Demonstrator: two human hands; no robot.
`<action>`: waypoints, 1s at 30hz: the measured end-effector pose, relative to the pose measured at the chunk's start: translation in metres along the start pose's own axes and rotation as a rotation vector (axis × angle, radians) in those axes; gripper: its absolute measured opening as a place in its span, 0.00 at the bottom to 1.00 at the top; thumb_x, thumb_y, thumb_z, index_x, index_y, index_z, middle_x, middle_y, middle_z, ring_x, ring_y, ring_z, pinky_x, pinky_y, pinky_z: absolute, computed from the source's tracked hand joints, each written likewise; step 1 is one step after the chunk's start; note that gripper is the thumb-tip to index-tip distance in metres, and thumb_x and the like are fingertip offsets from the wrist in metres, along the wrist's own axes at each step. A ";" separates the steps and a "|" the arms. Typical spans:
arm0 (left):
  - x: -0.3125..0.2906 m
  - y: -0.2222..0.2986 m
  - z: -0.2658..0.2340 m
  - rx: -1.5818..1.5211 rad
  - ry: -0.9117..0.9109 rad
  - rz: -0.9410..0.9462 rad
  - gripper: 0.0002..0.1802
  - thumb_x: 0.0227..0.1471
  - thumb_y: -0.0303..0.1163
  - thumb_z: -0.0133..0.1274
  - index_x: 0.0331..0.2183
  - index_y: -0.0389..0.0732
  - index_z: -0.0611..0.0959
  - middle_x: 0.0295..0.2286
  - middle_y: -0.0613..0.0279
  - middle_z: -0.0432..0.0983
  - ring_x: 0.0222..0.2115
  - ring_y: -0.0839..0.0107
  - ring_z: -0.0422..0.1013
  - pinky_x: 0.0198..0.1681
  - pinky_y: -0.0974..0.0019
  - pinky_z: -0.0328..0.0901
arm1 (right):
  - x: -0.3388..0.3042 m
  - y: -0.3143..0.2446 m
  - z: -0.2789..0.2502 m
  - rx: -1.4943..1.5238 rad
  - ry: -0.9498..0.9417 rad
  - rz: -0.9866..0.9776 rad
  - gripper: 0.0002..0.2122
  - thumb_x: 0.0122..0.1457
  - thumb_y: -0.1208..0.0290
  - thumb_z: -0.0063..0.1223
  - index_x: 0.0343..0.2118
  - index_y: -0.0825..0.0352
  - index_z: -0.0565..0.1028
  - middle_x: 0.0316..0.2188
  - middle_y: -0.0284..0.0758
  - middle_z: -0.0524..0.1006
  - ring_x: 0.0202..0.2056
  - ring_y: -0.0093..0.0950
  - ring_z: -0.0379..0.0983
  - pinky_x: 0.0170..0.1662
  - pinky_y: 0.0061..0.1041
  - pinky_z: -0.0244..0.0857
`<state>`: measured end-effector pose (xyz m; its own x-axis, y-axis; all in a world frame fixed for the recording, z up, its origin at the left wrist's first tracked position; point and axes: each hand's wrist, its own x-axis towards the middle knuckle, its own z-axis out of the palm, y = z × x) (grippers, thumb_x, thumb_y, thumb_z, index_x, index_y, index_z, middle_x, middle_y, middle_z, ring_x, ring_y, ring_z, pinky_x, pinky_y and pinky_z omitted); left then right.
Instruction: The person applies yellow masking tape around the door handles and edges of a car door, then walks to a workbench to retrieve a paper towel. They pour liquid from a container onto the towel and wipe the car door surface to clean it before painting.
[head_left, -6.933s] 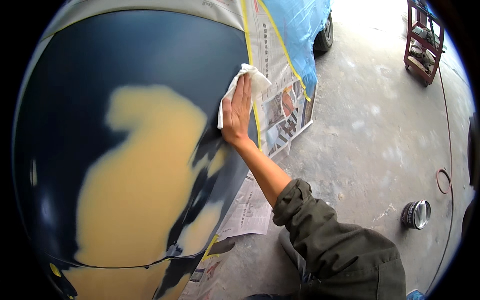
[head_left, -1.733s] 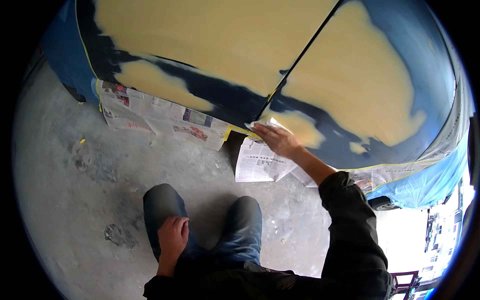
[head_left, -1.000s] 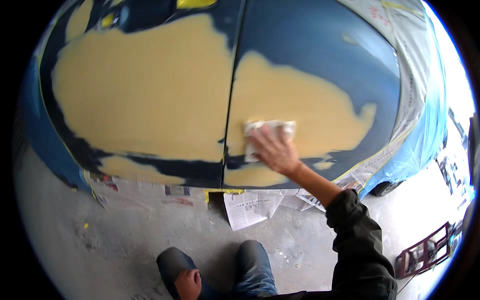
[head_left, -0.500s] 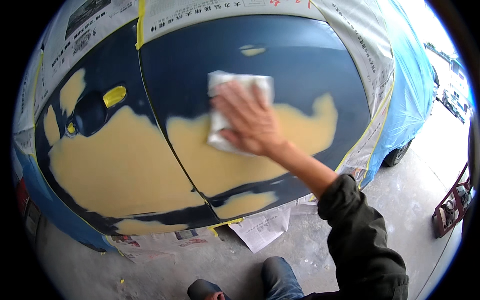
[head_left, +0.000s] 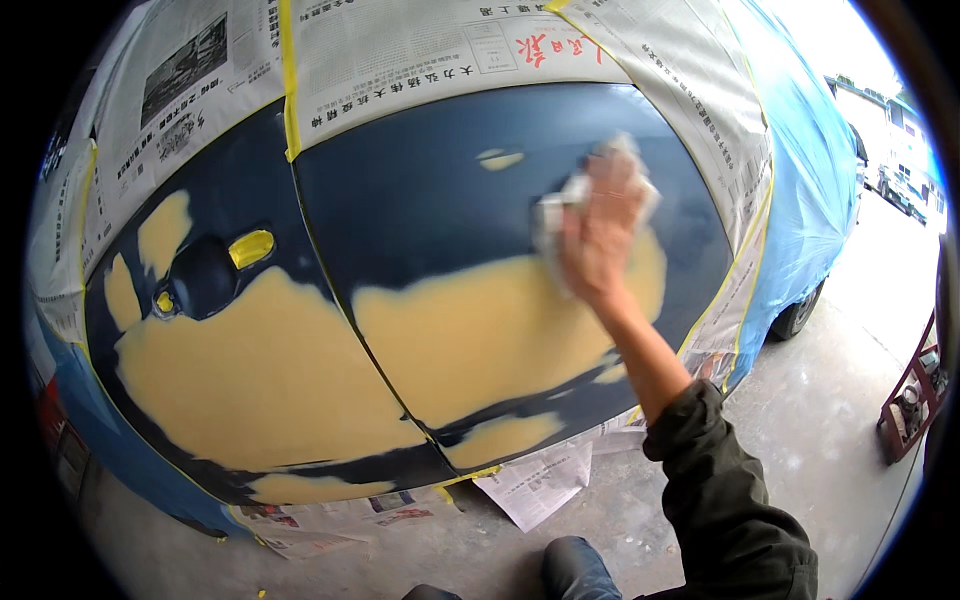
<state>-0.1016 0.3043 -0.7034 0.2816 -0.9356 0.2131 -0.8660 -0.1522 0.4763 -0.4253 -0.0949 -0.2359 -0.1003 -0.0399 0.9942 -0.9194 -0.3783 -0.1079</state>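
Note:
My right hand (head_left: 602, 232), slightly blurred, presses a white wiping cloth (head_left: 548, 228) against the upper right part of a dark blue-grey car panel (head_left: 420, 215). The cloth sticks out around the fingers and palm. Beneath and beside it, a broad beige filler patch (head_left: 450, 320) spreads across the panel. Left of a narrow vertical seam, a car door (head_left: 270, 440) carries another large beige patch (head_left: 240, 380). A recessed door handle area (head_left: 203, 277) there has yellow tape (head_left: 251, 249) beside it. My left hand is out of view.
Newspaper (head_left: 400, 50) masks the car above the panels, edged with yellow tape (head_left: 289, 80). Blue plastic sheeting (head_left: 808, 190) covers the car at right, above a tyre (head_left: 797, 312). A dark red rack (head_left: 912, 400) stands on the concrete floor (head_left: 800, 440) at right.
My right hand has slid the cloth rightward across the panel, from the middle toward its right edge. The view has tilted up slightly. A bit of my left hand at the lower edge has left the view.

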 end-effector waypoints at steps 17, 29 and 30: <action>0.015 -0.015 0.009 0.025 -0.240 -0.055 0.19 0.63 0.47 0.46 0.44 0.45 0.83 0.35 0.49 0.80 0.35 0.48 0.75 0.40 0.50 0.69 | 0.057 0.074 -0.031 0.017 -0.034 -0.224 0.33 0.59 0.53 0.50 0.63 0.68 0.60 0.66 0.45 0.57 0.69 0.42 0.44 0.70 0.46 0.34; -0.008 -0.039 0.013 -0.030 -0.140 0.024 0.15 0.61 0.44 0.49 0.41 0.46 0.83 0.32 0.49 0.79 0.31 0.48 0.74 0.36 0.49 0.69 | -0.244 0.147 0.010 0.002 0.176 0.596 0.31 0.70 0.55 0.28 0.68 0.72 0.45 0.70 0.48 0.44 0.71 0.42 0.34 0.71 0.40 0.26; -0.009 -0.029 0.010 -0.051 -0.117 0.015 0.14 0.60 0.43 0.50 0.40 0.46 0.84 0.31 0.49 0.79 0.31 0.49 0.74 0.36 0.50 0.69 | -0.257 0.123 0.020 0.037 0.196 0.670 0.32 0.70 0.52 0.27 0.68 0.72 0.44 0.70 0.48 0.43 0.71 0.43 0.33 0.71 0.40 0.25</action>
<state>-0.0831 0.3144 -0.7275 0.2159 -0.9688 0.1216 -0.8468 -0.1237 0.5173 -0.5052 -0.1500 -0.5049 -0.7109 -0.1095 0.6947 -0.6223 -0.3621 -0.6940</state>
